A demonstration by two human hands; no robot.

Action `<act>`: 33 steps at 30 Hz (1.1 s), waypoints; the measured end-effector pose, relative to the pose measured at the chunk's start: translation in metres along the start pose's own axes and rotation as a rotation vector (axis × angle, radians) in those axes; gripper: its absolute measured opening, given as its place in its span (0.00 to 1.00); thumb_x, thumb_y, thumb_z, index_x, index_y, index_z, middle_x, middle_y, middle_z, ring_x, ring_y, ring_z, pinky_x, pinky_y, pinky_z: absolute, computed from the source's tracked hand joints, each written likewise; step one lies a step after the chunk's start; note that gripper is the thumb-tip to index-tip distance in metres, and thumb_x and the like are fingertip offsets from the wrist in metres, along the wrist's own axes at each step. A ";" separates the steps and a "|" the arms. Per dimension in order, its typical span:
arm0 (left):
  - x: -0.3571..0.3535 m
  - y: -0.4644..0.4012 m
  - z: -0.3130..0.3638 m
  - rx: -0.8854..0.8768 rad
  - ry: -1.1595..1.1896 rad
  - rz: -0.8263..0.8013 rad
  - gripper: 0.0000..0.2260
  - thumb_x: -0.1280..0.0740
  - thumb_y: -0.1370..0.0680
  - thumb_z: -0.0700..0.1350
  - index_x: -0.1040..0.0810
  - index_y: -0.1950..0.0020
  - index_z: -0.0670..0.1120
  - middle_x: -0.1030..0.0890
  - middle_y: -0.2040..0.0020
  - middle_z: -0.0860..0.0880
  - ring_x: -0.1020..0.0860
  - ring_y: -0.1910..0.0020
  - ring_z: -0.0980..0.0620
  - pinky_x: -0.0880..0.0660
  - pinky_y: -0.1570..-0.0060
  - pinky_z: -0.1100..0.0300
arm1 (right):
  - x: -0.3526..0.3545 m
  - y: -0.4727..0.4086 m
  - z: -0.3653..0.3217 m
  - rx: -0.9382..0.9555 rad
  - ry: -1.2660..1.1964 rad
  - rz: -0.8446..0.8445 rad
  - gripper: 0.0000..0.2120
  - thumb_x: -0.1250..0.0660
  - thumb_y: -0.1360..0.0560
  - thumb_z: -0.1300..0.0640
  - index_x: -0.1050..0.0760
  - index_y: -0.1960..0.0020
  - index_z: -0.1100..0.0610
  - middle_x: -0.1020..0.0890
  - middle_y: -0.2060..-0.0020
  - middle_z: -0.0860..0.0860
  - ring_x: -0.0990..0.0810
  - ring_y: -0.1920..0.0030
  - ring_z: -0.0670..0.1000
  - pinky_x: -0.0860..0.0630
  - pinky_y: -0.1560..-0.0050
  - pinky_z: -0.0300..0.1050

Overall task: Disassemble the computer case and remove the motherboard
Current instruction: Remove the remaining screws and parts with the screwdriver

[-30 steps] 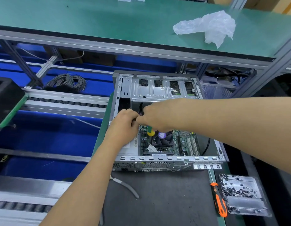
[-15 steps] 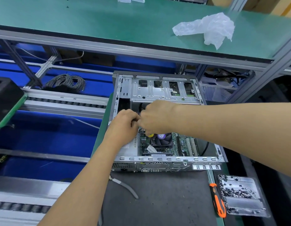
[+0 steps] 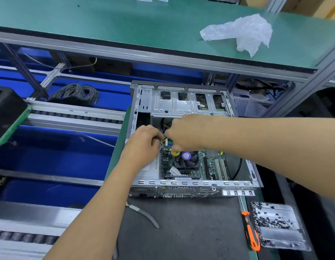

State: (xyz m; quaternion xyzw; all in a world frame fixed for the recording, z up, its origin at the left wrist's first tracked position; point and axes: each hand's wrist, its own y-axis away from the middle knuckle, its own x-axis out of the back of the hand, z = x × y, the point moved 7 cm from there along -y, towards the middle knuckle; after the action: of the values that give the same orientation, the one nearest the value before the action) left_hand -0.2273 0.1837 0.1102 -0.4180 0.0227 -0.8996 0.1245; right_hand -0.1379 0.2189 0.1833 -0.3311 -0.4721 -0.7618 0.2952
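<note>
An open silver computer case [image 3: 191, 183] lies on its side on a dark mat. Inside sits the green motherboard [image 3: 211, 164] with a black cooler fan [image 3: 186, 160] at its middle. Both hands reach into the case's left part. My left hand [image 3: 144, 145] pinches a bundle of yellow and black wires [image 3: 163, 140] at the board's far left edge. My right hand [image 3: 185, 134] curls round a tool with a yellow and green handle [image 3: 175, 153]; only the handle's end shows under the palm. The wire connector itself is hidden by the fingers.
Grey-handled pliers [image 3: 144, 214] lie on the mat in front of the case. An orange and black screwdriver [image 3: 250, 231] and a clear tray of screws [image 3: 275, 224] are at the right. A crumpled plastic bag [image 3: 241, 32] lies on the green shelf above. A cable coil [image 3: 76, 93] is at the left.
My right hand has shifted slightly away from me, uncovering the wires and more of the fan. My left hand stays at the same spot.
</note>
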 end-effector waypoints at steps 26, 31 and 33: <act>0.000 -0.001 0.000 0.016 -0.013 -0.005 0.09 0.37 0.24 0.38 0.19 0.53 0.49 0.22 0.54 0.56 0.28 0.48 0.55 0.28 0.49 0.58 | -0.021 -0.007 0.016 -0.159 -0.522 -0.029 0.33 0.34 0.33 0.28 0.23 0.49 0.58 0.18 0.72 0.51 0.20 0.67 0.50 0.32 0.71 0.42; 0.000 -0.001 0.000 0.015 -0.020 -0.007 0.11 0.39 0.24 0.37 0.20 0.53 0.49 0.22 0.54 0.55 0.28 0.48 0.54 0.29 0.50 0.58 | -0.012 -0.010 0.014 -0.082 -0.319 0.022 0.21 0.36 0.23 0.39 0.26 0.54 0.58 0.26 0.71 0.49 0.27 0.66 0.54 0.36 0.71 0.44; 0.001 0.000 0.003 0.005 -0.008 -0.013 0.13 0.39 0.25 0.36 0.24 0.61 0.54 0.25 0.59 0.57 0.29 0.52 0.52 0.31 0.57 0.61 | 0.000 -0.004 -0.004 0.148 -0.124 0.122 0.16 0.35 0.22 0.45 0.28 0.40 0.53 0.33 0.65 0.49 0.29 0.63 0.55 0.36 0.67 0.46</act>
State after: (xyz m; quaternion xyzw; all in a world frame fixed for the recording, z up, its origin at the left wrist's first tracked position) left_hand -0.2262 0.1840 0.1131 -0.4213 0.0171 -0.8988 0.1199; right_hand -0.1422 0.2165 0.1801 -0.3831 -0.5236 -0.6833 0.3349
